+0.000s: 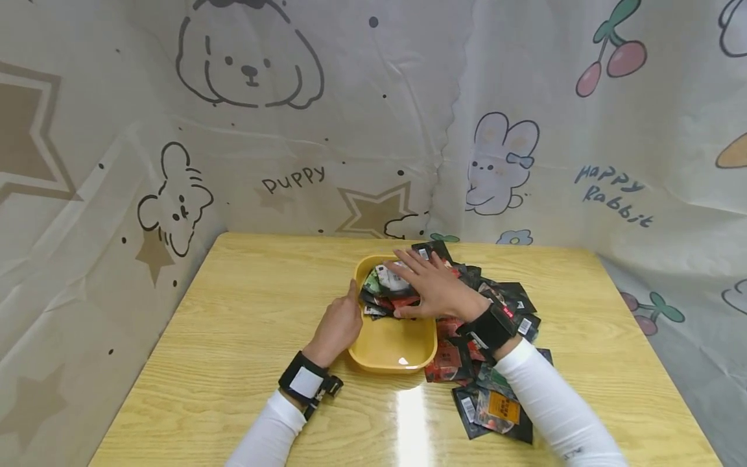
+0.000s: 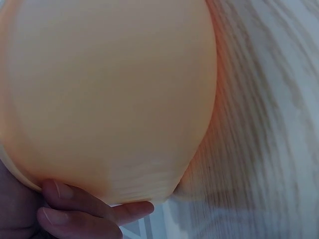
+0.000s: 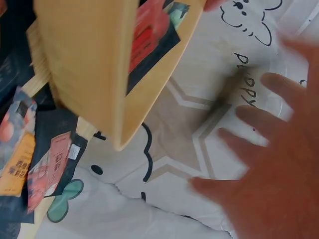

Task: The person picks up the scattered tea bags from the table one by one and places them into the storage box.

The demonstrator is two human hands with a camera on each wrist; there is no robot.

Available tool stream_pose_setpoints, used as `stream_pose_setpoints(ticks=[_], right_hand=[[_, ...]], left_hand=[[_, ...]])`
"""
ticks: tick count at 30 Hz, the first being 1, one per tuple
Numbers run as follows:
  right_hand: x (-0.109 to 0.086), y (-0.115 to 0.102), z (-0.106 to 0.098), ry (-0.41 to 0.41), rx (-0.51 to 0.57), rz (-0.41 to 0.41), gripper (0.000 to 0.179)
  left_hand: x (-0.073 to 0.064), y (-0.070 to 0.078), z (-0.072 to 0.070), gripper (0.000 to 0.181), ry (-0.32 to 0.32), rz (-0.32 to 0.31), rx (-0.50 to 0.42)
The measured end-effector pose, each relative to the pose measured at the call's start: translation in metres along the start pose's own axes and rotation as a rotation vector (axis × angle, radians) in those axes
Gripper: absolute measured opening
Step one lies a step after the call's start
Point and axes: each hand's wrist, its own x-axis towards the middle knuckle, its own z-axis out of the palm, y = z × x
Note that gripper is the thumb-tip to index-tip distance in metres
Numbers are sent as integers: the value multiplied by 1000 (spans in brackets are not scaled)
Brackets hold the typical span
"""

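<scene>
A yellow plastic tub stands on the table with several small packets heaped in its far half. My left hand holds its left rim; in the left wrist view the fingers lie against the tub's outer wall. Over the tub's right side and the heap, my right hand is spread with fingers apart, and nothing is visibly held. In the right wrist view, a blurred dark streak shows near its fingertips; I cannot tell what it is.
Loose black, red and green packets lie in a long pile along the tub's right side, partly under the right forearm. Bare wood table extends left of the tub. A printed cloth hangs behind the table.
</scene>
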Motion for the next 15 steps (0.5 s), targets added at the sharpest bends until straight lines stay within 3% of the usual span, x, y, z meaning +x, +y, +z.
stream_pose_setpoints(ticks=[2,5,11,15], right_hand=[[-6,1,0,-79,7,51,97],[-14,5,-3,-100,22,100,100],[-34,23,-18,-25,72,173,93],[-60,46,-29,28,87,243,92]], left_hand=[[1,1,0,52,-4,-7,-4],[1,2,0,52,-16,-16,-5],[1,2,-1,53,-31,-40,-7],[2,3,0,53,-39,-52,-16]])
